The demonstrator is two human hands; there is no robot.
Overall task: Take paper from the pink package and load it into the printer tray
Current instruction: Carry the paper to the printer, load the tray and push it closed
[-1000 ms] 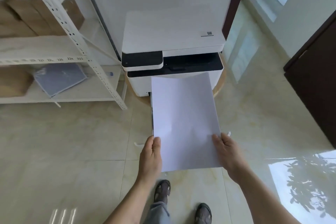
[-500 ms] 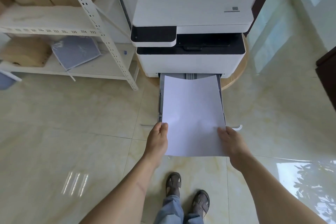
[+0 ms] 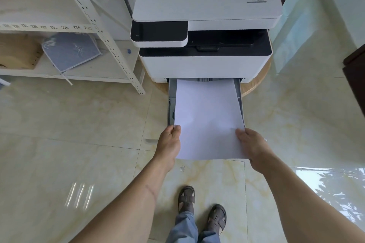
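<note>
A white stack of paper (image 3: 207, 118) lies tilted over the pulled-out grey printer tray (image 3: 171, 96), its far edge down between the tray's side walls. My left hand (image 3: 169, 144) grips the stack's near left corner and my right hand (image 3: 251, 145) grips its near right corner. The near edge of the paper sticks out past the tray front. The white and black printer (image 3: 205, 31) stands on a low round wooden base (image 3: 256, 81). The pink package is not in view.
A white metal shelf rack (image 3: 110, 49) stands left of the printer, holding cardboard boxes (image 3: 17, 53) and a blue-grey pouch (image 3: 71, 49). A dark door (image 3: 355, 77) is at the right edge. Glossy tiled floor lies all around, with my sandalled feet (image 3: 201, 207) below.
Both hands have lowered the paper and pushed it forward, from held up in front of the printer to resting into the open tray. The camera has come closer to the printer.
</note>
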